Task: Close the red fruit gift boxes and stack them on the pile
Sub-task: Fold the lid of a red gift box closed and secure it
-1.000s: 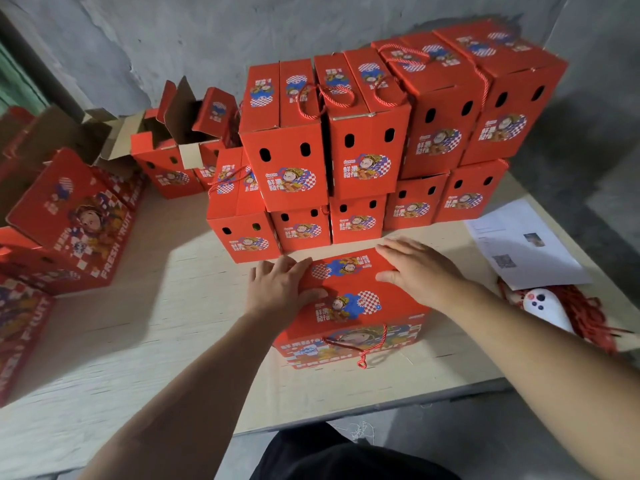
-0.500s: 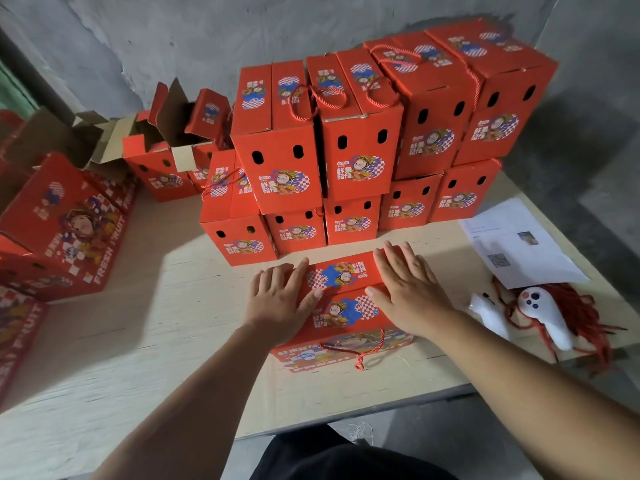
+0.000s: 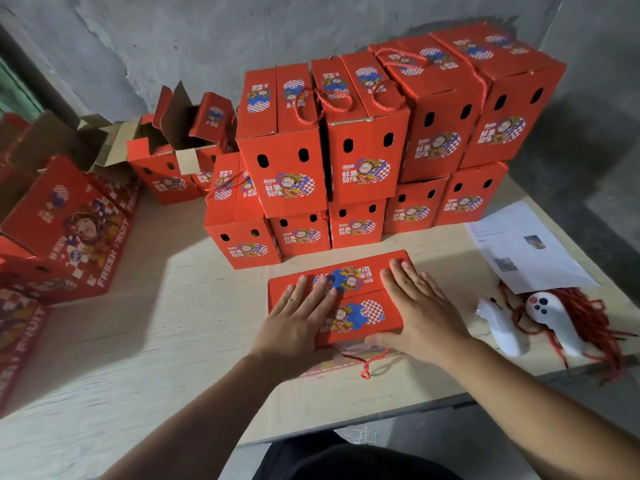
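This looks like a packing or storage room rather than a home. A bare, patchy grey plaster wall (image 3: 173,46) rises behind a plain plywood desk (image 3: 156,341). Against that wall stands a pile of identical red fruit gift boxes (image 3: 363,150); left of the pile lie open cartons (image 3: 166,140) and flat-packed boxes (image 3: 69,230), and to its right a printed sheet (image 3: 519,251).

Red gift box (image 3: 349,299) lies flat at frame centre-bottom, both top flaps down, cartoon w/ blue-white checks on lid, red cord handle (image 3: 369,367) dangling off near edge. Pile (image 3: 374,150) of shut red boxes just behind, two tiers, upper centre-right. Open boxes (image 3: 166,157) w/ flaps up, upper left.
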The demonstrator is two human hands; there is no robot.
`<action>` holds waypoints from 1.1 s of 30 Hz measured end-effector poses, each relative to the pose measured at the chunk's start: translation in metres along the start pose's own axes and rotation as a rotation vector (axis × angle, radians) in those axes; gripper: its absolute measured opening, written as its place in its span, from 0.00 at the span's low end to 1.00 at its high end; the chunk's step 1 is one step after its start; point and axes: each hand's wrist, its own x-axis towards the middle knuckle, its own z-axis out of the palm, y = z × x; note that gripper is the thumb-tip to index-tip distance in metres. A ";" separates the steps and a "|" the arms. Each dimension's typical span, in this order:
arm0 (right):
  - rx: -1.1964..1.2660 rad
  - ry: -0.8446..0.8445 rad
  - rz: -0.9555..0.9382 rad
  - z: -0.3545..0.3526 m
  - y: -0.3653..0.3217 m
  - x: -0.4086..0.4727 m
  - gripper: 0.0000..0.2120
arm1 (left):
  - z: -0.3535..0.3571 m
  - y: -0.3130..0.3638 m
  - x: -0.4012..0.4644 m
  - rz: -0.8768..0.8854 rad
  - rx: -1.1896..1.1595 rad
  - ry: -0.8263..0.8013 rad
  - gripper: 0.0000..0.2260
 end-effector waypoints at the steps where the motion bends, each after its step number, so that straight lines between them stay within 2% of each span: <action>1: 0.018 -0.007 0.017 -0.004 -0.004 0.003 0.62 | -0.003 -0.007 0.005 0.008 0.010 -0.010 0.48; 4: 0.057 0.020 0.099 -0.010 -0.029 0.000 0.58 | -0.016 -0.035 0.014 -0.011 0.105 0.037 0.49; 6: -0.032 -0.025 0.181 -0.015 -0.053 -0.010 0.54 | -0.017 -0.044 0.009 -0.253 0.018 0.105 0.52; 8: -0.145 -0.084 0.218 -0.024 -0.080 -0.019 0.51 | -0.012 -0.036 0.003 -0.589 -0.273 0.182 0.53; 9: -0.191 -0.033 0.179 -0.031 -0.092 -0.025 0.48 | -0.007 -0.027 0.002 -0.728 -0.451 0.219 0.51; 10: -0.222 0.062 0.124 -0.034 -0.099 -0.030 0.39 | -0.002 -0.016 0.002 -0.840 -0.663 0.239 0.49; 11: -0.210 0.193 0.058 -0.035 -0.100 -0.031 0.29 | 0.003 -0.005 0.003 -0.924 -0.908 0.240 0.47; 12: -0.157 0.291 0.030 -0.039 -0.098 -0.028 0.24 | 0.006 0.007 0.004 -0.968 -1.167 0.207 0.44; 14: 0.051 0.374 0.008 -0.045 -0.083 -0.012 0.16 | 0.004 0.029 0.006 -0.940 -1.602 0.028 0.34; 15: 0.168 0.322 0.033 -0.044 -0.073 -0.001 0.20 | 0.001 0.036 0.006 -0.929 -1.726 -0.010 0.32; 16: 0.224 0.211 0.087 -0.040 -0.063 0.010 0.31 | -0.001 0.042 0.007 -0.954 -1.803 -0.018 0.31; 18: 0.424 -0.040 0.232 -0.030 -0.050 0.023 0.48 | -0.003 0.046 0.009 -0.994 -1.882 0.011 0.30; 19: 0.577 -0.127 0.275 -0.025 -0.050 0.025 0.50 | -0.005 0.048 0.009 -0.972 -1.896 0.037 0.30; 21: 0.760 -0.089 0.279 -0.014 -0.052 0.024 0.45 | -0.012 0.053 0.010 -0.855 -1.889 0.127 0.24; 24: 0.731 -0.012 0.345 -0.008 -0.062 0.016 0.35 | -0.017 0.057 0.015 -0.751 -1.798 0.289 0.17; 26: 0.686 -0.006 0.380 -0.003 -0.065 0.013 0.33 | -0.022 0.050 0.015 -0.717 -1.768 0.303 0.15; 28: 0.713 -0.012 0.434 0.003 -0.062 0.014 0.31 | -0.024 0.040 0.016 -0.691 -1.757 0.251 0.15; 31: 1.123 -0.063 0.573 0.002 -0.056 0.018 0.23 | -0.022 0.034 0.017 -0.792 -1.633 0.245 0.15; 33: 1.191 -0.040 0.528 0.004 -0.059 0.019 0.18 | -0.019 0.040 0.018 -0.877 -1.574 0.302 0.18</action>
